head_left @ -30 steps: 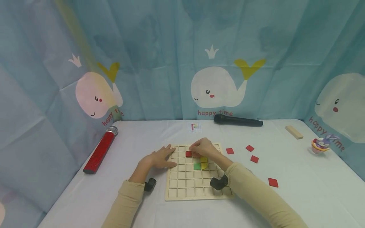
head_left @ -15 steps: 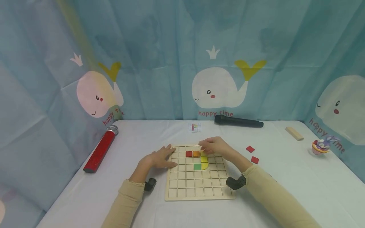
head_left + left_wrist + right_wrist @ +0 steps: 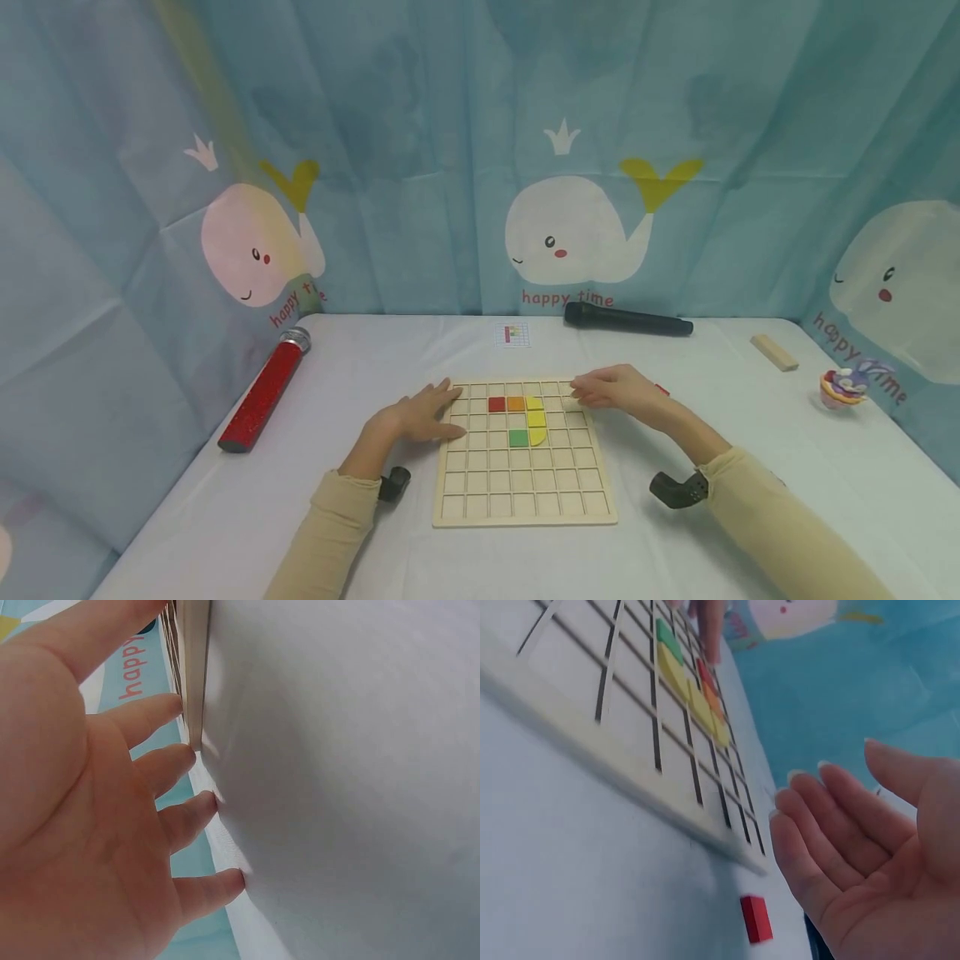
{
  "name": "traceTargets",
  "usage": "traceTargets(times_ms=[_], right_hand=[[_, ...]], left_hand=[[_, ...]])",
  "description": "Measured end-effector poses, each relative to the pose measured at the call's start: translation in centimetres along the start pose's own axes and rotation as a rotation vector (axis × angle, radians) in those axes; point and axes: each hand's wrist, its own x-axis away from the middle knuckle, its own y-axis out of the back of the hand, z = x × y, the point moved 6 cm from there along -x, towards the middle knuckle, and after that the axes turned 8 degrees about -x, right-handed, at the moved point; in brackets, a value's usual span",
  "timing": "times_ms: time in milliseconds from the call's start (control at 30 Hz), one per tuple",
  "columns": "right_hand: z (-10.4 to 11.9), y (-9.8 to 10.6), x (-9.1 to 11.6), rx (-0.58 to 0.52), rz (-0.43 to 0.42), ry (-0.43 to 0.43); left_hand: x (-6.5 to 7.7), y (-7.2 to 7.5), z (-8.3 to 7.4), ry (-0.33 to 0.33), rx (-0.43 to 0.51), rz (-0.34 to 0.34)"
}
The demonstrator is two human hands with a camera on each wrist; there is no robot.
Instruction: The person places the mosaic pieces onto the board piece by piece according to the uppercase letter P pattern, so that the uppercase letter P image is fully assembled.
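Note:
A wooden grid board lies flat on the white table. In its far part sit a red square tile, an orange tile, a green tile and a column of yellow tiles, the end ones rounded. My left hand rests with fingers spread at the board's left edge, thumb and fingertips touching it. Over the board's far right corner is my right hand. In the right wrist view its palm shows empty, fingers gently bent, above a loose red tile.
A red microphone lies at the left and a black microphone at the back. Between them is a small printed card. At the right are a wooden block and a cupcake-like toy. My right arm hides most loose red tiles.
My right hand has moved rightward from the tiles to the board's right edge, uncovering the orange tile, then the top yellow one. My left hand has stayed in place.

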Motion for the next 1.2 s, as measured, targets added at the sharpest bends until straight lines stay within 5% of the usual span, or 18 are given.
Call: traceTargets(times_ms=[533,1200], right_hand=[[-3.0,4.7,4.8,0.208,-0.03,-0.058],[-4.3,6.3,10.7,0.273,0.171,0.049]], left_hand=[[0.0,0.0,0.1,0.011,-0.001,0.008],[-0.1,0.0,0.0,0.016,-0.011,0.014]])
